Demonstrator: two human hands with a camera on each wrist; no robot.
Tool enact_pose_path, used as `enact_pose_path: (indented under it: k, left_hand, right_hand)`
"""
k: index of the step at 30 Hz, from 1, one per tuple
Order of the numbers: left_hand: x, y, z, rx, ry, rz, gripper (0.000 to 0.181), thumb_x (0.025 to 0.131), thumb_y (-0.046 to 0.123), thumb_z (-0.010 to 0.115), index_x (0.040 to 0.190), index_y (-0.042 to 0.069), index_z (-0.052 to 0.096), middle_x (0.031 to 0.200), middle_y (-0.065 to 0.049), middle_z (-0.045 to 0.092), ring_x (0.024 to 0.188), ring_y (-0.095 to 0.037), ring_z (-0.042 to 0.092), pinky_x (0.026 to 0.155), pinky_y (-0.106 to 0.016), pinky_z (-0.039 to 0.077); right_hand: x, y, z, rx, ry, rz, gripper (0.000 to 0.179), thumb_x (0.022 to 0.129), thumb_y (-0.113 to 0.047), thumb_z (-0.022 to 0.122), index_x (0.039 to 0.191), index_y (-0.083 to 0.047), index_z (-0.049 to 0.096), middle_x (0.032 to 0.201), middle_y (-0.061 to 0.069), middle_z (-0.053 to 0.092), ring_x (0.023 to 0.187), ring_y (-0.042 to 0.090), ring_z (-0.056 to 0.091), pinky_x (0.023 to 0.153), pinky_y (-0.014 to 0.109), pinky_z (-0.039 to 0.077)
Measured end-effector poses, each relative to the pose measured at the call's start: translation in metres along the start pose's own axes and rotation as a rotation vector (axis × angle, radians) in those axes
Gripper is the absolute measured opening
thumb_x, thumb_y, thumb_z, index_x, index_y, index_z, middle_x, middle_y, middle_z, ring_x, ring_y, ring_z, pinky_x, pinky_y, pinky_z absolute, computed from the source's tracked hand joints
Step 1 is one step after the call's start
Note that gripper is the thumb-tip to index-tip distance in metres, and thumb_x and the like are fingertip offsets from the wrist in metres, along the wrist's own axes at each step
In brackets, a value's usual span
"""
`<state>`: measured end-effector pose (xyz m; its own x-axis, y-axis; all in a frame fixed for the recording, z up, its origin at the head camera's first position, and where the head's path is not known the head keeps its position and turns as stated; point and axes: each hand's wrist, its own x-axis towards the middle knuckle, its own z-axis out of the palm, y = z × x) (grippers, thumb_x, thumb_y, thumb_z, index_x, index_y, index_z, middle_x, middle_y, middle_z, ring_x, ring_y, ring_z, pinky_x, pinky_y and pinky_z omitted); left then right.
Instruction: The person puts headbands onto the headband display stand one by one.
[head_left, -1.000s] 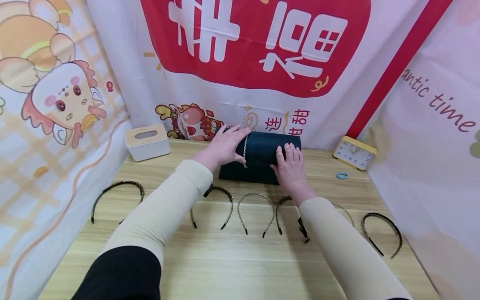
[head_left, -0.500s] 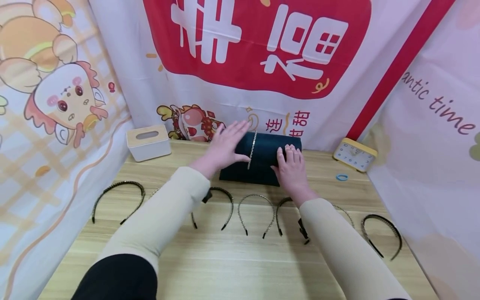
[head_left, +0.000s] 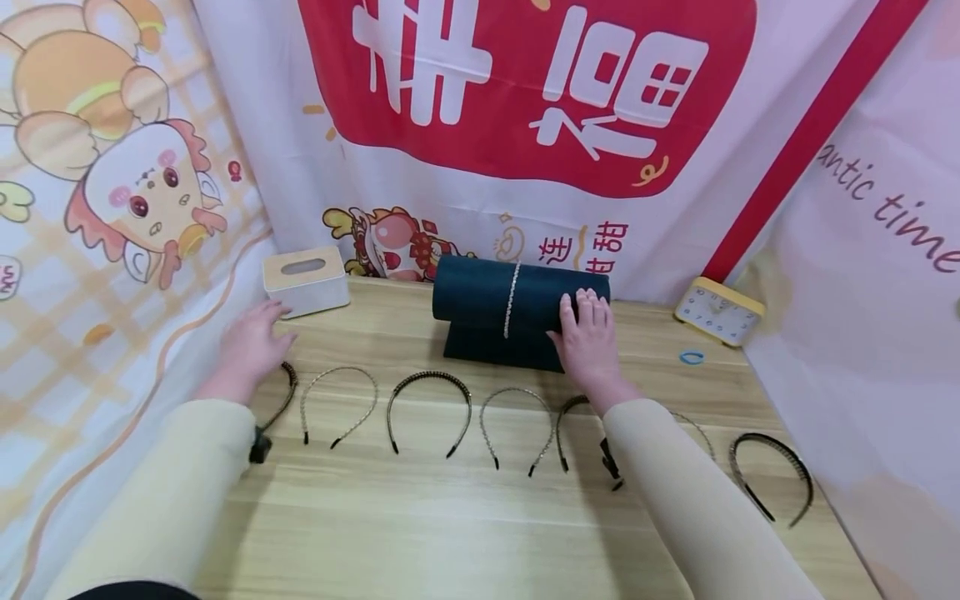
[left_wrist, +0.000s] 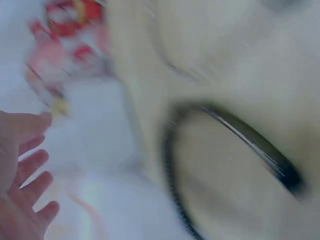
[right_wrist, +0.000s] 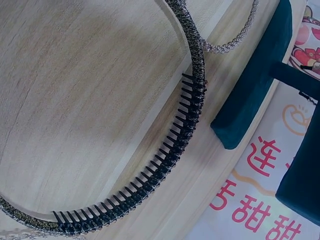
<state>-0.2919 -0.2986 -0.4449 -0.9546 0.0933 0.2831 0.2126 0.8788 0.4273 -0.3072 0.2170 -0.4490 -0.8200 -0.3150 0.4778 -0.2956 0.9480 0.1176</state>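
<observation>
A dark green, roll-shaped display stand (head_left: 480, 292) stands at the back of the table, with a silvery beaded headband (head_left: 512, 300) across its roll. My right hand (head_left: 588, 337) rests its fingers on the roll's right end; this hand is outside the right wrist view. My left hand (head_left: 251, 346) is over the leftmost black headband (head_left: 288, 396), partly hiding it, and holds nothing. In the blurred left wrist view its fingers (left_wrist: 32, 187) are loosely spread, apart from the black headband (left_wrist: 167, 150). A toothed headband (right_wrist: 192, 112) fills much of the right wrist view.
Several more headbands lie in a row across the table, including a thin one (head_left: 339, 368), a dark one (head_left: 429, 374) and a black one (head_left: 798, 458) far right. A tissue box (head_left: 307, 287), a yellow-edged clock (head_left: 718, 312) and a blue ring (head_left: 692, 357) sit behind.
My left hand has left the headband on the roll and moved left and down over the leftmost headband. That beaded headband shifted slightly right earlier. My right hand has stayed on the roll.
</observation>
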Motion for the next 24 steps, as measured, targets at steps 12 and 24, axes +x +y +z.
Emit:
enact_pose_path:
  k: [12, 24]
  left_hand:
    - [-0.054, -0.070, 0.001, 0.048, -0.306, -0.350, 0.065, 0.084, -0.005, 0.048, 0.147, -0.008, 0.033, 0.140, -0.038, 0.038, 0.121, -0.061, 0.037, 0.100, -0.068, 0.030]
    - [-0.054, -0.095, -0.004, 0.133, -0.177, -0.388, 0.039, 0.089, -0.002, 0.043, 0.125, -0.018, 0.042, 0.111, -0.043, 0.045, 0.097, -0.060, 0.048, 0.077, -0.068, 0.043]
  right_hand:
    - [0.002, 0.001, -0.005, -0.012, -0.050, 0.009, 0.064, 0.098, -0.037, 0.061, 0.145, 0.000, 0.039, 0.145, 0.029, 0.033, 0.136, 0.044, 0.027, 0.116, 0.052, 0.016]
    - [0.004, -0.002, -0.002, 0.004, -0.038, 0.008, 0.064, 0.097, -0.035, 0.063, 0.145, 0.001, 0.039, 0.145, 0.029, 0.032, 0.136, 0.044, 0.027, 0.117, 0.052, 0.014]
